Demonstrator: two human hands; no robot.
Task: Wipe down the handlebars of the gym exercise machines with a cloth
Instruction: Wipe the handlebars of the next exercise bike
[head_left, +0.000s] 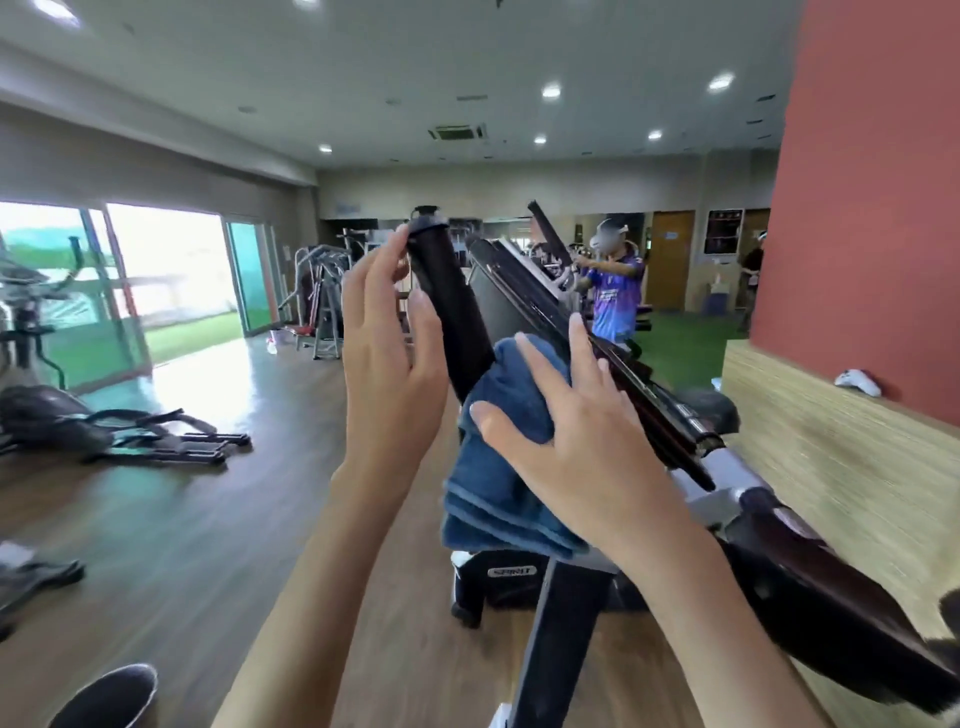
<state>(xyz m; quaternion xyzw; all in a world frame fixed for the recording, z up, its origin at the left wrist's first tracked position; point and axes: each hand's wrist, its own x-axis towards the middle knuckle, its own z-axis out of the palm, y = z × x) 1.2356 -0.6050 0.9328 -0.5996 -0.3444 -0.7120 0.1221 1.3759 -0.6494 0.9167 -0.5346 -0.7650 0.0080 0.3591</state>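
While the right hand (576, 447) lies flat on the blue cloth (493, 483), the cloth sits wrapped over the black handlebar (449, 306) of the machine. The fingers of this hand are straight and spread wide apart, and they press the cloth on the bar. The bottom of the cloth hangs down in folds under the hand. The handlebar sticks up and leans to the left, with a round cap on its top end. The left hand (389, 343) is up beside the bare top part of the bar. Its fingers are straight and close together, not curled round the bar. The thumb touches the side of the bar, but I cannot tell if the fingertips touch it too. Just behind the bar is the dark screen (514, 296) of the machine. Far back, a person (618, 296) in a purple shirt stands at another machine. A red wall (872, 208) and a wooden ledge (831, 441) are on the right.
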